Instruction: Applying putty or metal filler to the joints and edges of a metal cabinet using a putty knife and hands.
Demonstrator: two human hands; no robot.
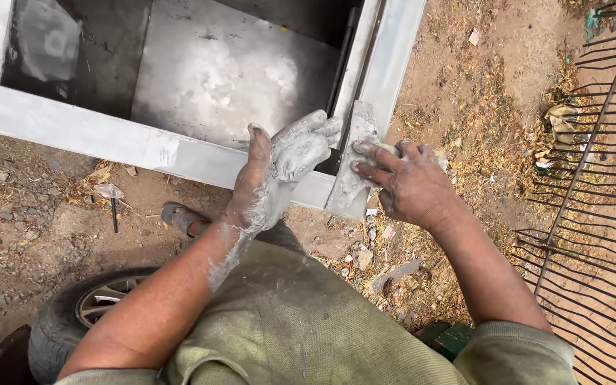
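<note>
Scraper [354,164], grey w/ putty, lies flat on metal frame [108,135] corner, gripped by R hand [408,187]. L hand [283,167] spread wide, putty-coated, palm prob. resting on frame beside scraper.

Tyre [80,314] below frame [94,135], left.

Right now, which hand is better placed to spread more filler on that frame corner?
Probably the right hand: it grips the scraper flat against the grey metal frame. The left hand holds only a putty lump.
</note>
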